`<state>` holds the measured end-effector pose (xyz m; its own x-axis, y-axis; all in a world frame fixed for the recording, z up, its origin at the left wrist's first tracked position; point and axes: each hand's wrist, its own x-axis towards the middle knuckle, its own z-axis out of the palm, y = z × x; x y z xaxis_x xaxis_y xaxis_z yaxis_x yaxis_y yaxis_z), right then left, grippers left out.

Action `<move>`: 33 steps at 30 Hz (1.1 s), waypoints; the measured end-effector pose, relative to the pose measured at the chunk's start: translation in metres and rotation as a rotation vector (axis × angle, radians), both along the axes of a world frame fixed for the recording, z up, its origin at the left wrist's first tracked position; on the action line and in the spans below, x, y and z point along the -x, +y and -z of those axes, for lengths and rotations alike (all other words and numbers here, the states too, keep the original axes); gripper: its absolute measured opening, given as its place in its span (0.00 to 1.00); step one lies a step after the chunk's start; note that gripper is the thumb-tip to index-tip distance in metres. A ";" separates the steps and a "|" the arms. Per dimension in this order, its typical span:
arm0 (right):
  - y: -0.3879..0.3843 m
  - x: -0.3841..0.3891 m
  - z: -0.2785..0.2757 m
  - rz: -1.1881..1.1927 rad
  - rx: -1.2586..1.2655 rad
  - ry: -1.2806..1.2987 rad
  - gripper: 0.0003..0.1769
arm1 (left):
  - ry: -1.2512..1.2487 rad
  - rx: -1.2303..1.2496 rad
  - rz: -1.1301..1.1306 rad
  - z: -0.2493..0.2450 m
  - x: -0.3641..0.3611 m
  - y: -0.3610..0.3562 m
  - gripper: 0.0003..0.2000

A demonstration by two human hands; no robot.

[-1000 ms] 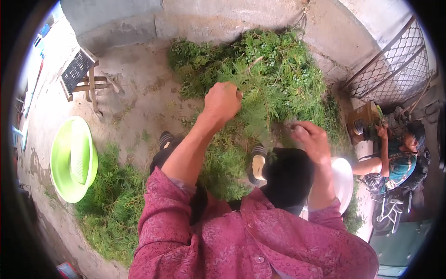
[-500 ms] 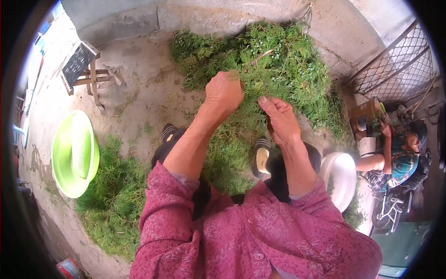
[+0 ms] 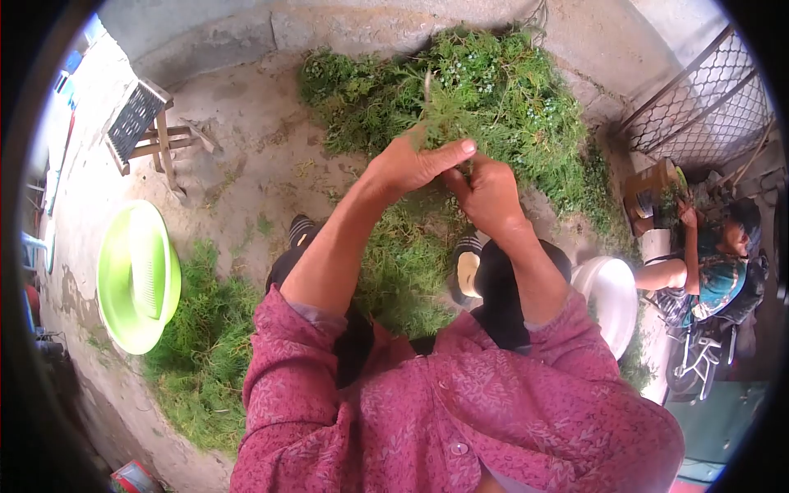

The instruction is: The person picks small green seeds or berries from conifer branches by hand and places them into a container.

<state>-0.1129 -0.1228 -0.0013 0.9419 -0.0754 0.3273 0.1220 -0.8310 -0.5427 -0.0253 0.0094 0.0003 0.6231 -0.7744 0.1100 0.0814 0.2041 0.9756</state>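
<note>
My left hand [image 3: 411, 160] is closed round a feathery green evergreen sprig [image 3: 448, 115], its thumb stretched to the right. A pale woody stem end sticks up from the sprig. Close against it on the right, my right hand [image 3: 493, 193] has its fingers curled and pinched at the lower part of the greenery; its grip is partly hidden. Behind both hands lies a big heap of evergreen branches [image 3: 526, 99], some with small pale cones or berries. More loose clippings [image 3: 407, 267] cover the ground between my feet.
A lime-green basin [image 3: 115, 283] and another clipping pile [image 3: 205, 337] lie left, below a small wooden stool [image 3: 144, 123]. To the right are a white tub [image 3: 612, 304], a seated person [image 3: 715, 271] handling greenery, a cardboard box [image 3: 645, 185] and a mesh gate [image 3: 707, 107]. A wall runs behind.
My hands have come together, and my left thumb now reaches out toward the right hand. My right hand has turned inward, its fingers curled. The sprig's stem has swung more upright.
</note>
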 end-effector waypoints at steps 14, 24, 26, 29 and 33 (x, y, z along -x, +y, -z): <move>-0.022 -0.016 -0.016 -0.073 -0.615 0.119 0.16 | 0.597 0.184 -0.487 0.029 -0.034 -0.002 0.14; -0.033 -0.020 -0.026 -0.355 -0.773 0.449 0.09 | 0.850 0.520 -0.390 0.001 -0.028 -0.007 0.16; -0.034 -0.024 -0.017 -0.389 -0.770 0.414 0.09 | 0.861 0.537 -0.414 -0.002 -0.028 -0.010 0.17; -0.040 -0.029 -0.005 -0.335 -0.826 0.415 0.09 | 0.889 0.615 -0.391 -0.004 -0.030 -0.015 0.17; -0.047 -0.030 0.009 -0.212 -0.926 0.529 0.11 | 0.792 0.728 -0.316 -0.001 -0.037 -0.018 0.19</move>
